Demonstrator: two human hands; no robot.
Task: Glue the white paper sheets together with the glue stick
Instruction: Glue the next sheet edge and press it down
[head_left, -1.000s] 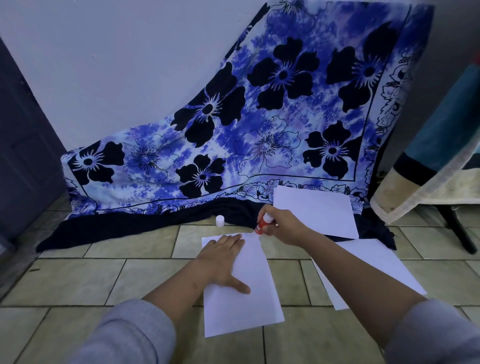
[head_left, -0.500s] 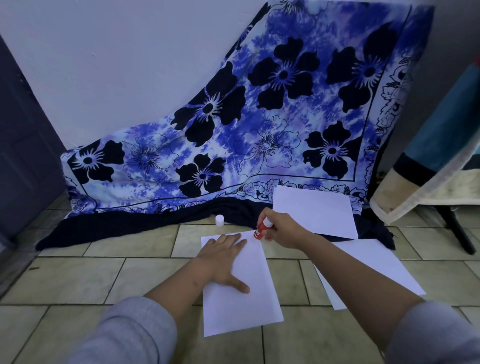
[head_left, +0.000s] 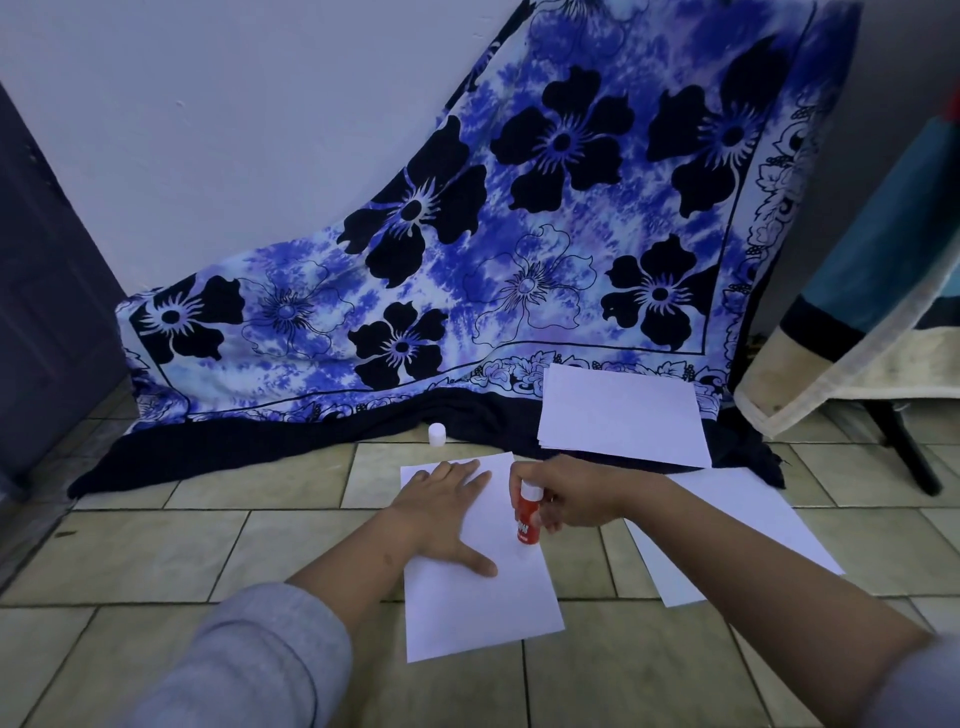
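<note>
White paper: we count three lots on the floor (head_left: 156, 545). Our left hand (head_left: 441, 514) lies flat, fingers spread, on the near sheet (head_left: 483, 608); our right hand (head_left: 571, 499) grips one red glue stick (head_left: 527, 517) on it. One cap (head_left: 437, 434) stands beyond.

Left hand (head_left: 444, 512) pressed flat, fingers spread; right hand (head_left: 571, 496) clenched, pointing downward.

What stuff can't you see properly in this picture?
Head view only:
- Glue stick tip: hidden by its own body, so contact with the sheet is unclear.
- Sheet under the left hand: covered.
- Right hand fingers: partly behind the stick.
- Stick's label: too small.
- Stack count: edges too thin.
</note>
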